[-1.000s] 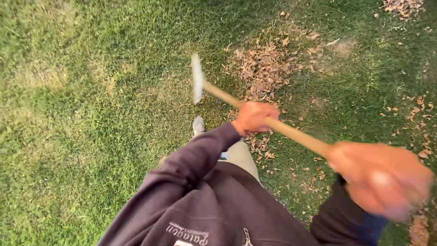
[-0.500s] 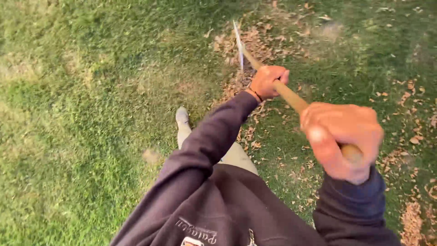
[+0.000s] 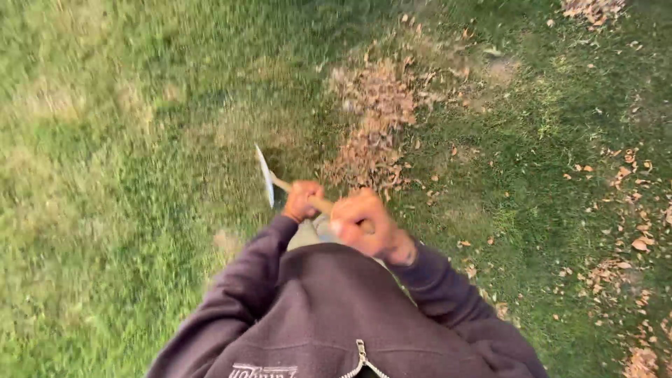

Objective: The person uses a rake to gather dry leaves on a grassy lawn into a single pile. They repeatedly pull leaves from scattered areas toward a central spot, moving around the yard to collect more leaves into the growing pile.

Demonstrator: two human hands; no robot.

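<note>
Nearest the camera is the person's dark zip-up sweatshirt (image 3: 329,315), its zipper pull low in the middle of the view and both sleeves reaching forward. Just past the chest, the right hand (image 3: 365,225) is clenched in a fist around the near end of a wooden handle (image 3: 320,204), knuckles up and a little blurred. The left hand (image 3: 302,201) is wrapped around the same handle just beyond it, the two fists close together, almost touching. Between and below them a strip of light trouser leg (image 3: 308,235) shows. From the left hand the handle runs on a short way up and to the left to the rake head (image 3: 264,175), a thin pale bar seen nearly edge-on (its teeth cannot be made out), over the grass just ahead of the person's body. Beyond the head and to its right, a long pile of dry brown leaves (image 3: 371,119) lies on the lawn (image 3: 126,175), running away from the person. More loose leaves (image 3: 630,210) are scattered over the grass at the right, well apart from the pile. A small leaf patch (image 3: 593,8) sits at the far top right edge.
</note>
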